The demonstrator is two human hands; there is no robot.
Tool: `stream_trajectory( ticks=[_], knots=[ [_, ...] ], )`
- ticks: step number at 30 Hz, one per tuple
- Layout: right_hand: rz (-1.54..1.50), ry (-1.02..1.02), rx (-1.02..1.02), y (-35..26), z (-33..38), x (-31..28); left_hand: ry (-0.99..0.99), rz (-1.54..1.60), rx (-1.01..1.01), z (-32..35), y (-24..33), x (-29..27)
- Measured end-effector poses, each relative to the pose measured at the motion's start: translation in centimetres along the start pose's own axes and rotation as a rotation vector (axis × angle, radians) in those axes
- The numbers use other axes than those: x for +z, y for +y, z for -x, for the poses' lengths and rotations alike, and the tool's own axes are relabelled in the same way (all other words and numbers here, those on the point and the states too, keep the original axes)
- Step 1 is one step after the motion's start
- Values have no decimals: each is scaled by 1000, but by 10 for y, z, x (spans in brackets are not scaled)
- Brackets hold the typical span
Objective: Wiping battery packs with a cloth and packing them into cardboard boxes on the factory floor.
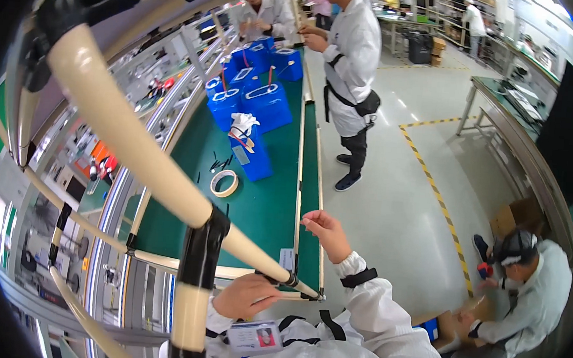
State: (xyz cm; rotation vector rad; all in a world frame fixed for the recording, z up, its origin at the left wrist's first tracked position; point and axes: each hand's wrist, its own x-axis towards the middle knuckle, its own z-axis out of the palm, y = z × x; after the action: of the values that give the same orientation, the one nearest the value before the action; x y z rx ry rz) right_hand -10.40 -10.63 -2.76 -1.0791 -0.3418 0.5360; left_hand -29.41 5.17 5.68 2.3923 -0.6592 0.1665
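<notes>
My left hand [247,296] is low, just above my waist, beside the near corner of the green-topped bench [183,214]. Its fingers are stretched out, and nothing shows in them. Over the bench's right edge is my right hand [329,233], thumb and fingertips pinched together; whatever they hold, if anything, is too small to make out. A roll of cream tape [233,188] lies on the bench top beside several small black strips [220,163]. Beyond it stands a blue block-shaped pack [256,160] with white gloves [244,123] on top.
Several more blue packs [265,107] with wires crowd the far bench. A cream tube frame [129,126] with black joints crosses close in front. One person [353,56] stands beyond on the right; another [540,286] crouches at lower right. A workbench [507,115] lines the right side.
</notes>
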Motion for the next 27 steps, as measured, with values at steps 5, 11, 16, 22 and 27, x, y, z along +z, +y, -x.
stream_trajectory(
  ticks=[5,11,16,22,27],
  knots=[
    [-13,-234,68,-20,-52,-24,174,-84,-489,36,-14,-4],
    [106,-354,232,-51,-107,-111,606,-137,-1099,63,29,21],
    [288,-398,285,-80,-160,-158,453,109,-1480,-22,106,7],
    [299,-533,323,-82,-198,-150,383,409,-1131,-122,105,18],
    [265,-758,361,-69,-210,-102,480,253,-984,-156,64,35]
  ],
)
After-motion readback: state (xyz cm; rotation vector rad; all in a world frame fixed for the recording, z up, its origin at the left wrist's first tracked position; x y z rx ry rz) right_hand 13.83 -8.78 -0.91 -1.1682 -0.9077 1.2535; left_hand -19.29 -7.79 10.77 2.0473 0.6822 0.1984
